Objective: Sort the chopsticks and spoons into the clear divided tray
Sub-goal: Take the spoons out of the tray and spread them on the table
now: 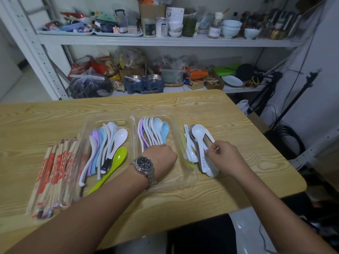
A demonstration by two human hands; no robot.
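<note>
Left hand [161,154]: curled over the near ends of the spoons [153,132] in the tray [190,177], mid-bench; grip not visible.
Right hand [224,155]: pinching a spoon from the loose pile [199,143] beside the tray's right wall.
Chopsticks [55,171]: wrapped, near the bench's left edge.

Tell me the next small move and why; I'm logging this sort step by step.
Probably lift one spoon from the loose pile with the right hand, whose fingers already pinch there, and carry it into the tray, beside the spoon row that the left hand rests on.
</note>
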